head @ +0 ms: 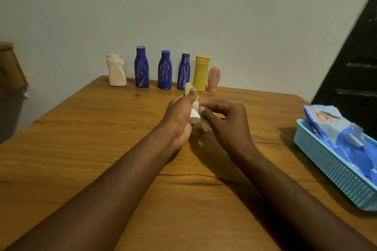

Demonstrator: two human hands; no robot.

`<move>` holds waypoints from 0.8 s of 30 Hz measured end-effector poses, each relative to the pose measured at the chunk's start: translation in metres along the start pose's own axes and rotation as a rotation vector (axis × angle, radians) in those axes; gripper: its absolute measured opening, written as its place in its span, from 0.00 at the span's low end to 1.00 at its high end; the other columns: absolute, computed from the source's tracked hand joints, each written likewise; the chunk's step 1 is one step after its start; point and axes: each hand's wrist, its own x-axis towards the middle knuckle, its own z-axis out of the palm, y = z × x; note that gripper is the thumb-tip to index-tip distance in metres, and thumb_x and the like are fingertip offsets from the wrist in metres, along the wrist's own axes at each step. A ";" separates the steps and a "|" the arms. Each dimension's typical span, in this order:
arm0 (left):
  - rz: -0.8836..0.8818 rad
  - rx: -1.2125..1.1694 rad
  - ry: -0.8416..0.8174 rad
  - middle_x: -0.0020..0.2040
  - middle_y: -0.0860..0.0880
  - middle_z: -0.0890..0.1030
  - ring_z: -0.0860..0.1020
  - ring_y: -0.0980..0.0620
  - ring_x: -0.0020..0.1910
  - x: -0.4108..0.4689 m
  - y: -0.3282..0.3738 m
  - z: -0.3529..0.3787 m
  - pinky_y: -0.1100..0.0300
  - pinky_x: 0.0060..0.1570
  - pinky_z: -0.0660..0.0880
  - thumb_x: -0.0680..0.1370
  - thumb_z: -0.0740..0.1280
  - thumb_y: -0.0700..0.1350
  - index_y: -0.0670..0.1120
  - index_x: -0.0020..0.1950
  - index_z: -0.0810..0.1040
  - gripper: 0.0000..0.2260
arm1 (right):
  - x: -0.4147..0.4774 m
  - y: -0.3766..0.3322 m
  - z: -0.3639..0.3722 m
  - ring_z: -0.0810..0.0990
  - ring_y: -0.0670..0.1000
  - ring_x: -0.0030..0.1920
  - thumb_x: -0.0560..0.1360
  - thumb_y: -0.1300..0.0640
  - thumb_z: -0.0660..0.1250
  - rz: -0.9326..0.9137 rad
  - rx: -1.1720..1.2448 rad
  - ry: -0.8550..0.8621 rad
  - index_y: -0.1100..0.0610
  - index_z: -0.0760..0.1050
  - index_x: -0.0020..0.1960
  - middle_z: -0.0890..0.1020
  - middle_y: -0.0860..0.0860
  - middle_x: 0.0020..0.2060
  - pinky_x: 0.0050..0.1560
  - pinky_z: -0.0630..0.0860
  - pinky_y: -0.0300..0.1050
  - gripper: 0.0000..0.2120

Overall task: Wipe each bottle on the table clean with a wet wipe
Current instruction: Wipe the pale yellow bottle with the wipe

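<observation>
We're just in front of the yellow bottle (201, 73), on the side nearer us, with both hands over the counter (81, 128). Our left hand (178, 116) grips a small bottle (188, 87). Its fingers (192, 94) are curled round the body, the pale top pokes out towards the yellow bottle, and the white cap end points back at us. Our right hand (228, 124) sits just right of it, fingers (210, 106) pinched narrow on a wipe (205, 126) that touches the small bottle's lower end.

And there's the row along the wall (204, 6)! Left of the yellow bottle stand three blue bottles (165, 70), all streaked white. Furthest left is a white bottle (116, 72). Just right of the yellow bottle a pink tube (213, 78) stands on its cap. Whether the two touch, we can't tell. Well to the right of the yellow bottle and nearer us, a basket (330, 171) sits at the counter's edge with a blue wipes pack (334, 126) lying in it.
</observation>
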 end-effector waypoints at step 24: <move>0.044 -0.085 0.000 0.62 0.41 0.82 0.82 0.39 0.60 -0.002 -0.002 0.001 0.38 0.62 0.79 0.84 0.65 0.45 0.44 0.68 0.75 0.13 | 0.003 0.007 -0.006 0.85 0.49 0.51 0.78 0.68 0.69 -0.091 0.002 -0.019 0.56 0.85 0.53 0.87 0.48 0.47 0.55 0.83 0.58 0.10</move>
